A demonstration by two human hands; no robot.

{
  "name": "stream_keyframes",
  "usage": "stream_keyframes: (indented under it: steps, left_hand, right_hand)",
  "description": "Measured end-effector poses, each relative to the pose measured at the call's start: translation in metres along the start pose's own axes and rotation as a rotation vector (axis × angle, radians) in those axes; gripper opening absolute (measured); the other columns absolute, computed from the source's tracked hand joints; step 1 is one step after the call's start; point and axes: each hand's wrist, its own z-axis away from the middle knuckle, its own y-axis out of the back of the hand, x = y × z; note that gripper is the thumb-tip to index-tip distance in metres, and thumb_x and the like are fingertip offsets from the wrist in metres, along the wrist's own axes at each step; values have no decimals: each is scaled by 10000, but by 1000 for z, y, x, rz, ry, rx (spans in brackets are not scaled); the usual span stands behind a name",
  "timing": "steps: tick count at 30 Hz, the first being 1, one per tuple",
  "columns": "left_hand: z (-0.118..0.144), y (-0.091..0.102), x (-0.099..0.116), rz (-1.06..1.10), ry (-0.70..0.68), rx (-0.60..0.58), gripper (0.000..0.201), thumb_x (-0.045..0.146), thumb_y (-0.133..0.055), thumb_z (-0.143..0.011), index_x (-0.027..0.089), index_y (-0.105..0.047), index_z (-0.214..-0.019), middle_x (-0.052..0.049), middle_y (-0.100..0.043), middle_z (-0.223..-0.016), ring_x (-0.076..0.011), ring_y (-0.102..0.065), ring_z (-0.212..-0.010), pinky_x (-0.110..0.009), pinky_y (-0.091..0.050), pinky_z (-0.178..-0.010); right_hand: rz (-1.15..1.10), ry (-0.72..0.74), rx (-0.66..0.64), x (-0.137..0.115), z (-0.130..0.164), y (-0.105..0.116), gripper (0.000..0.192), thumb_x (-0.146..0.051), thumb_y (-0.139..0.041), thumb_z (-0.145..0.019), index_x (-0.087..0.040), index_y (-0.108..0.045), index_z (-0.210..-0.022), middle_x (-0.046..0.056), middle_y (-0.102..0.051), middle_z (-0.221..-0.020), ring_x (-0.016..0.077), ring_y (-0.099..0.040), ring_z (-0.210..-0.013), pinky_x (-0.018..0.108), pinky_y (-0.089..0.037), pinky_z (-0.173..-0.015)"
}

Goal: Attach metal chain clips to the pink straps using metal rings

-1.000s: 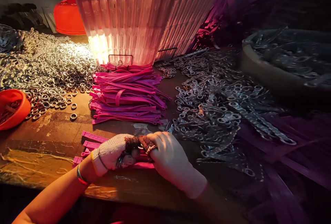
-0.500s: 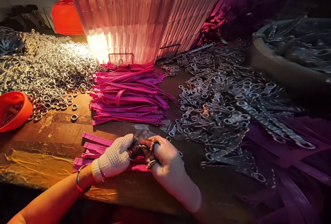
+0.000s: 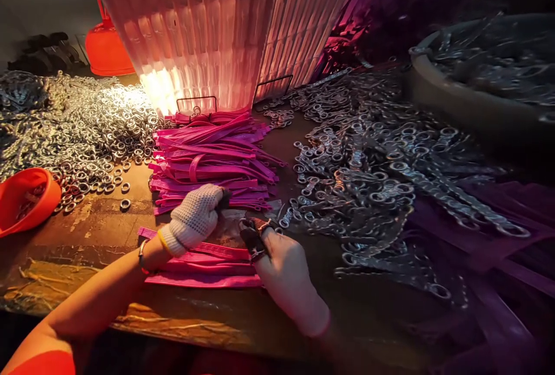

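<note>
My left hand [image 3: 196,218], in a white dotted glove with dark fingertips, is over the front edge of a stack of pink straps [image 3: 203,158]. Its fingers are curled, and whatever they may hold is hidden. Lower and to the right, my right hand [image 3: 284,265] wears a pale glove with dark coverings on thumb and fingers. These are drawn together beside the right ends of a few pink straps [image 3: 212,278] lying flat near the table edge. I cannot make out anything between them.
Metal rings [image 3: 125,204] and a heap of them fill the left, beside an orange bowl [image 3: 43,199]. Chained metal pieces [image 3: 368,190] are piled on the right under a large basin [image 3: 437,80]. A ribbed translucent panel [image 3: 208,28] stands behind.
My hands, together over the front straps before, have separated. The left moved up to the stack; the right stayed near the straps' right ends. The view has shifted slightly.
</note>
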Motion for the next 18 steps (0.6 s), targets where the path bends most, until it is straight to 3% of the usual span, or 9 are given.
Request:
stream_keyframes:
  steps: [3,7,10,13,16,18]
  left_hand:
    - [-37,7,-10,-404,-12,25,375,66,-385,-898,128,-623,-1182,-142,-604,-1148,-249,-592,-1035,-349,-500,-841]
    - [-54,4,-17,-678,98,-30,393,116,-304,-952,143,-596,-1213,-167,-568,-1171,-242,-635,-867,-339,-507,-664]
    - [-41,-3,-23,-709,116,-69,406,127,-278,-962,165,-579,-1232,-179,-564,-1165,-204,-642,-727,-318,-479,-606]
    - [-18,-5,-27,-693,94,-109,385,103,-313,-939,160,-600,-1188,-179,-581,-1165,-216,-650,-718,-311,-461,-584]
    - [6,-2,-22,-633,93,-61,366,127,-328,-945,179,-630,-1145,-182,-577,-1251,-225,-653,-761,-325,-473,-610]
    - [22,1,-14,-538,64,-38,346,183,-346,-964,190,-651,-1130,-175,-576,-1304,-226,-662,-818,-335,-498,-676]
  right_hand:
    - [-64,4,27,7,-2,1,214,-212,-447,-897,-192,-617,-769,59,-631,-690,201,-571,-652,290,-396,-600]
    - [-152,83,46,10,-6,3,289,-91,-447,-800,-187,-655,-976,85,-670,-910,241,-610,-887,356,-484,-784]
    - [-150,67,44,14,-7,3,348,-59,-458,-751,-199,-658,-998,77,-662,-928,243,-606,-910,385,-500,-814]
    - [-131,104,65,14,-8,1,346,-61,-479,-755,-182,-662,-1023,103,-662,-994,253,-600,-960,421,-503,-854]
    - [-34,282,98,4,-10,2,338,-48,-506,-741,-153,-661,-1023,152,-632,-1191,294,-547,-1141,491,-465,-948]
    - [73,420,68,-8,-12,2,307,-23,-508,-716,-139,-661,-957,178,-546,-1363,336,-429,-1301,530,-416,-1006]
